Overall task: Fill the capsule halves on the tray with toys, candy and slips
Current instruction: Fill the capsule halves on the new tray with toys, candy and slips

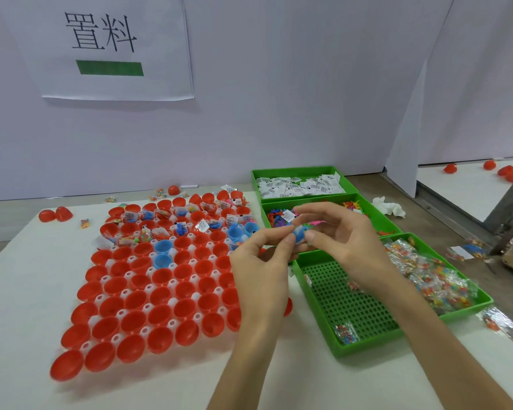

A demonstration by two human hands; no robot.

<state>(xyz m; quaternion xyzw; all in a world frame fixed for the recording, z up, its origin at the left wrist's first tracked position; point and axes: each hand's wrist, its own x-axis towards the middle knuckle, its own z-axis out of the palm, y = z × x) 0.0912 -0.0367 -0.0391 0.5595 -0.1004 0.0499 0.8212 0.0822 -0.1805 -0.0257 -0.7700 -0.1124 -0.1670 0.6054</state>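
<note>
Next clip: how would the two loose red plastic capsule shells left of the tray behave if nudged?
The loose red plastic capsule shells are rounded domes on the flat white table, so they would probably rock or roll. They look hollow and thin-walled, so likely light and quick to skid. Their glossy surface suggests a pinch might slip.

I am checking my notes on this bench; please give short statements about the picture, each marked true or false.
1. The left hand and the right hand pinch one blue capsule half between them. True.
2. The white slips lie in the nearest green bin. False: they lie in the farthest green bin; the nearest green bin holds candy packets.
3. The near rows of the tray are filled. False: the red halves there look empty; only far rows hold items.
4. Some blue halves sit among the red ones. True.
</note>
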